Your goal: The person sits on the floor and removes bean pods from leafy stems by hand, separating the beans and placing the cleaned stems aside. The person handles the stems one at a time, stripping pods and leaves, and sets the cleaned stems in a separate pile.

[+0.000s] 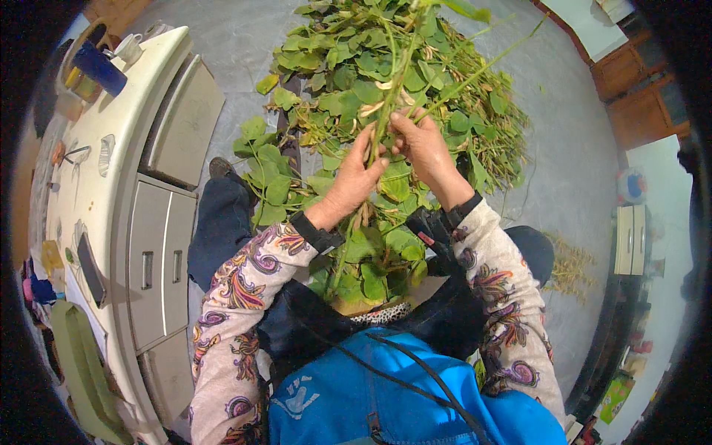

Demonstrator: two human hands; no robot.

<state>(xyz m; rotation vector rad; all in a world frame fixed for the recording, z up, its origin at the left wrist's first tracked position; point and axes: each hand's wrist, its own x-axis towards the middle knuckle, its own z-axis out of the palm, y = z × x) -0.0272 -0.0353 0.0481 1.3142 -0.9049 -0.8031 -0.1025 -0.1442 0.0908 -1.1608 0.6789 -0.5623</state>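
Note:
My left hand (356, 175) is closed around an upright green plant stalk (396, 83) that bears pale, dry-looking bean pods (371, 109). Close beside it on the right, my right hand (421, 142) has thumb and fingertips pinched at a thinner side stem of the same plant. The stalk's lower part runs down between my forearms towards my lap, where more leaves (374, 281) lie. Beyond my hands a large heap of leafy bean plants (356, 61) covers the grey floor. What exactly lies between my right fingertips is too small to tell.
On the left stands a cream cabinet (119, 183) with an open drawer (186, 119); a blue cup (100, 67), a white mug (129, 49) and a dark phone-like object (92, 270) rest on top. Dry plant scraps (573, 267) lie on the floor at right. Wooden furniture (639, 105) stands beyond.

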